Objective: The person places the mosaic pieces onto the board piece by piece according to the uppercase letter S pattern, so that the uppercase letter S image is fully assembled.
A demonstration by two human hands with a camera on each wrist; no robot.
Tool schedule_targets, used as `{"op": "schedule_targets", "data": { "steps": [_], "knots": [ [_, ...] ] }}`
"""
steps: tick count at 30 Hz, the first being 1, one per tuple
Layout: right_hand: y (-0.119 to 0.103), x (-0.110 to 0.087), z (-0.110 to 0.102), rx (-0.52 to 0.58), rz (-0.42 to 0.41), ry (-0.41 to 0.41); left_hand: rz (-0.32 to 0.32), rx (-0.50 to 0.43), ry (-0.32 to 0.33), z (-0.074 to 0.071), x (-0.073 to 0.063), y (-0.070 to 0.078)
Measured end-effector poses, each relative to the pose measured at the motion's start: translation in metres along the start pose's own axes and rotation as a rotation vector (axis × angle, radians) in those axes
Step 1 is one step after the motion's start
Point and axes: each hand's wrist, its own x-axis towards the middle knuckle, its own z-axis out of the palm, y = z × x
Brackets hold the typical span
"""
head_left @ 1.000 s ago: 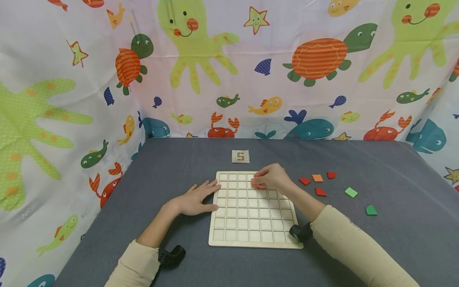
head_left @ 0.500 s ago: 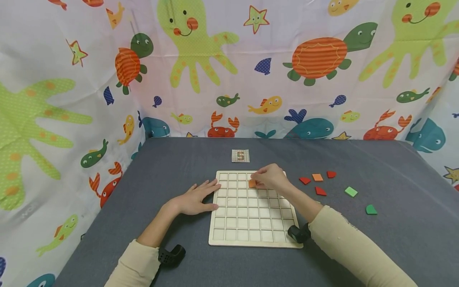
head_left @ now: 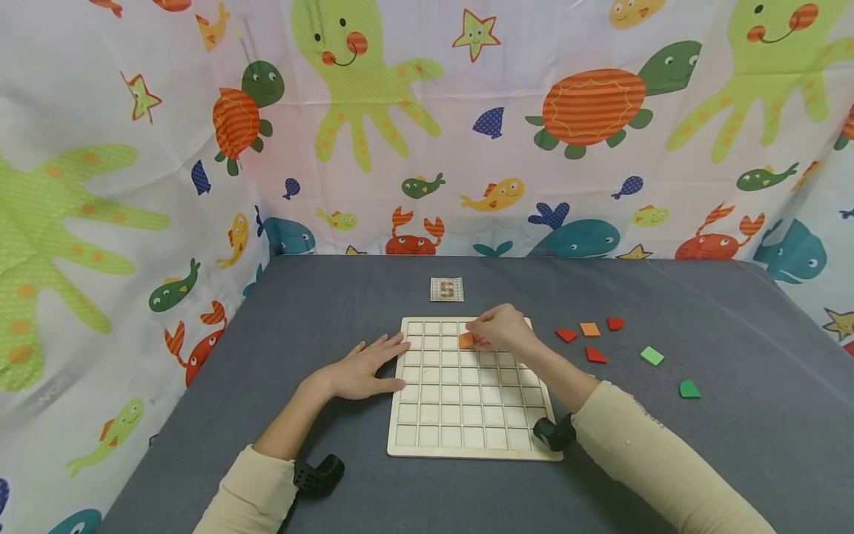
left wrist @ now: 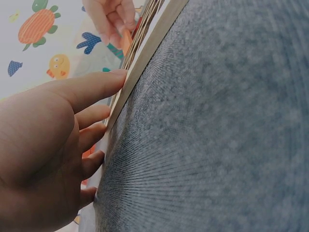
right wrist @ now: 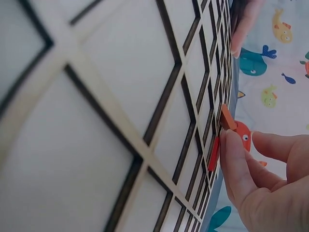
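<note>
My left hand point(head_left: 365, 368) lies with fingers spread at the left edge of a pale wooden grid board point(head_left: 472, 453); in the left wrist view its thumb point(left wrist: 99, 89) touches the rim. Over the board's far part my right hand point(head_left: 505, 328) holds a small square orange tile point(head_left: 465, 340) at its fingertips. In the right wrist view this tile point(right wrist: 228, 118) stands tilted against the grid, the lower fingertip touching it and the upper digit slightly apart. A red tile point(right wrist: 215, 154) sits on the board just below, mostly hidden under my hand in the head view.
A small printed pattern card point(head_left: 447, 289) lies beyond the board. To the right on the grey cloth are several loose tiles: red ones point(head_left: 596, 355), an orange one point(head_left: 590, 329), a light green one point(head_left: 651, 356) and a dark green one point(head_left: 690, 389). A patterned curtain point(head_left: 373, 193) hangs behind.
The orange tile has shifted slightly left with my right fingertips, and more of its face shows. My left hand stays where it was.
</note>
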Motion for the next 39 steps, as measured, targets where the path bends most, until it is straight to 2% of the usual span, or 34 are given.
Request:
{"op": "schedule_targets", "data": {
  "steps": [10,22,34,39],
  "knots": [
    [-0.002,-0.003,-0.001,-0.045,-0.015,0.005,-0.001,0.004,0.006,0.001,0.000,-0.001],
    [-0.002,-0.002,-0.005,-0.013,-0.017,-0.029,0.006,0.000,0.009,0.001,0.000,-0.001],
    [0.004,0.001,-0.035,0.108,0.061,-0.097,-0.005,0.001,0.009,0.002,0.000,-0.002],
    [0.014,0.001,-0.049,0.124,0.052,-0.109,-0.005,0.001,0.008,0.002,0.000,-0.002]
  ]
}}
